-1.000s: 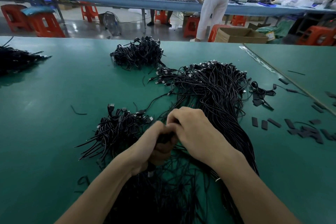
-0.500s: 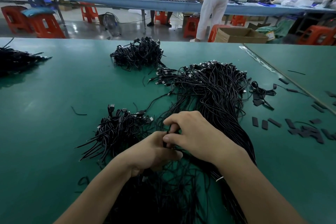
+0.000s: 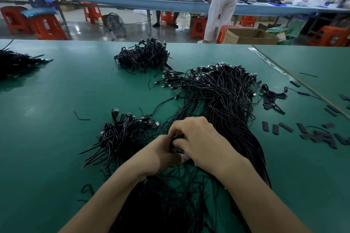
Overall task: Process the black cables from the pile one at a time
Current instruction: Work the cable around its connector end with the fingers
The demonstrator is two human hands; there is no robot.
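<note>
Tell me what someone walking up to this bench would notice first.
The big pile of black cables sprawls across the middle of the green table. At its near end, the left hand and right hand meet, pinching one cable between them. Short black strips lie scattered at the right.

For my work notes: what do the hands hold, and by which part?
The left hand and right hand both pinch a black cable between them; which part is hidden.

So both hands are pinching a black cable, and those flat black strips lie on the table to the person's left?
Not quite: the head view shows the flat black strips on the table to the person's right. The left hand and right hand do pinch a black cable between them.
</note>
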